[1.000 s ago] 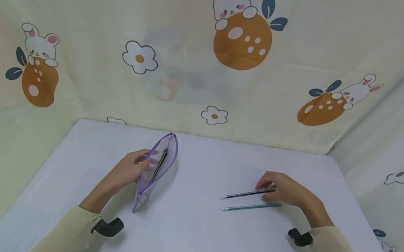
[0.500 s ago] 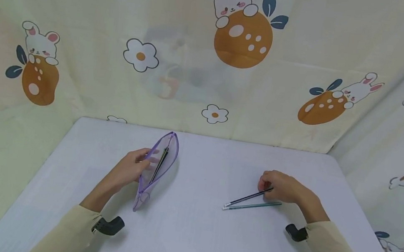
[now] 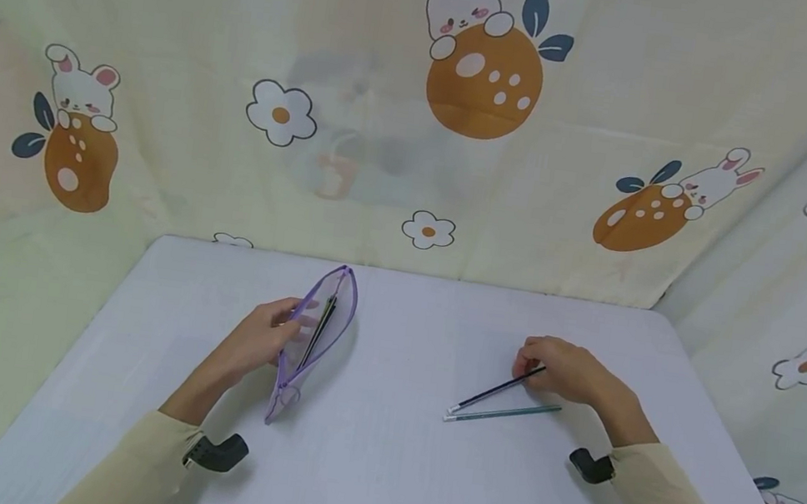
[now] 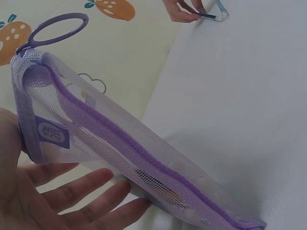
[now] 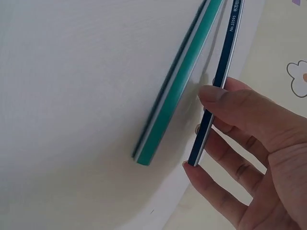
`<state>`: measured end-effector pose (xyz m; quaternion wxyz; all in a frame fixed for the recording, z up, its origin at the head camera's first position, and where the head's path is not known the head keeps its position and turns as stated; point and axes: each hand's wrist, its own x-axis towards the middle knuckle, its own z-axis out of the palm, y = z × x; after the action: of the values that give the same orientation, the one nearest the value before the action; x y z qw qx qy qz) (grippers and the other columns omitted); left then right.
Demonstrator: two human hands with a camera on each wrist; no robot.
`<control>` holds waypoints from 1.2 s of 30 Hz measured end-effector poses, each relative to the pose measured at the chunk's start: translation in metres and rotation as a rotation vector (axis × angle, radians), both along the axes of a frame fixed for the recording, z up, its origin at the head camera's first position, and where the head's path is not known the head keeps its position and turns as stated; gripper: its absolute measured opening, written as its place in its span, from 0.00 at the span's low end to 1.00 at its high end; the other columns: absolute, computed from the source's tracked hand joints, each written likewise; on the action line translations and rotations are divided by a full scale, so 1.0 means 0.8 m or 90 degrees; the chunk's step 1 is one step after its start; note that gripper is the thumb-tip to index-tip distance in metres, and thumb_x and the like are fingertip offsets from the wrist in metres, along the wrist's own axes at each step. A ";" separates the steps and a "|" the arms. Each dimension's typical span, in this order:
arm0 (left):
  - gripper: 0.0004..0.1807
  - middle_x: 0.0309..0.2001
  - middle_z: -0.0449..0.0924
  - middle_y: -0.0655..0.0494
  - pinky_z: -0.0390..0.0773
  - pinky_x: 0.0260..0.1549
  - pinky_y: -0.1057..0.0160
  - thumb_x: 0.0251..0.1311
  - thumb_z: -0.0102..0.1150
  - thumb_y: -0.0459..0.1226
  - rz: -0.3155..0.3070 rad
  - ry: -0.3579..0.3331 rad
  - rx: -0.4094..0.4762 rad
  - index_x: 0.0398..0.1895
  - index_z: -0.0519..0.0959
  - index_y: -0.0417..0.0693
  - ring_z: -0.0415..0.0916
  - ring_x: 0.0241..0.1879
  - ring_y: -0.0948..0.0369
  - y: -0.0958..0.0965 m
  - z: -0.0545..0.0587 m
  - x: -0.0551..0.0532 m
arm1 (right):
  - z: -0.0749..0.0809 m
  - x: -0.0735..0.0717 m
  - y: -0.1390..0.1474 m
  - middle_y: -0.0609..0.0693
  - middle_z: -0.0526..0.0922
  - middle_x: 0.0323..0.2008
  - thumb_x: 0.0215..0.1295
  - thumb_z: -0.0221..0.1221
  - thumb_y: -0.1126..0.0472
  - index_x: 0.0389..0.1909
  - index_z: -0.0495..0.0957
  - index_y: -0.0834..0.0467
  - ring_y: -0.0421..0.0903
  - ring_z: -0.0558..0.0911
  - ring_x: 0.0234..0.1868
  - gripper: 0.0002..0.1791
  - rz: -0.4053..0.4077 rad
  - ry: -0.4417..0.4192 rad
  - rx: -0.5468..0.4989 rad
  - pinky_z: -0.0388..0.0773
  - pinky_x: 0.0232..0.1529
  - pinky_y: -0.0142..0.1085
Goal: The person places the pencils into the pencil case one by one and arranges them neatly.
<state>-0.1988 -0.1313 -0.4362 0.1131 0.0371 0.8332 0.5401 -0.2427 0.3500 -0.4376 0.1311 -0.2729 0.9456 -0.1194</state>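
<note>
A mesh pencil case point(image 3: 344, 325) with purple zipper edging stands tilted on the table. My left hand point(image 3: 265, 336) holds it from the left side, with the fingers point(image 4: 91, 189) stretched along the mesh in the left wrist view. Dark pencils point(image 3: 319, 330) show inside between the purple edges, which stand apart. Over on the right, my right hand point(image 3: 562, 372) pinches a dark blue pencil point(image 5: 223, 67) near one end, between thumb and fingers. Its white-tipped far end slants down to the table. Beside it lies a teal pencil point(image 3: 505, 412), its white tip close to the dark blue pencil's tip.
The white table point(image 3: 377, 467) ends at a printed curtain point(image 3: 352, 178) at the back, with more curtain on both sides. A purple ring point(image 4: 60, 28) hangs on the pencil case's end. Dark wrist devices point(image 3: 218, 453) sit at both sleeves.
My right hand has pinched the dark blue pencil and raised its near end; its white tip has swung toward the teal pencil's tip. The left hand and pencil case have hardly moved.
</note>
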 end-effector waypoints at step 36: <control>0.25 0.64 0.78 0.43 0.84 0.37 0.57 0.75 0.44 0.40 -0.004 -0.009 -0.005 0.73 0.69 0.50 0.78 0.60 0.43 0.000 0.003 0.000 | 0.041 -0.023 -0.061 0.38 0.81 0.36 0.58 0.71 0.66 0.35 0.84 0.44 0.43 0.82 0.42 0.12 0.034 0.052 -0.018 0.80 0.47 0.47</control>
<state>-0.1984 -0.1312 -0.4335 0.1208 0.0359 0.8344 0.5365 -0.2608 0.3016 -0.4046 0.0913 -0.3046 0.9407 -0.1180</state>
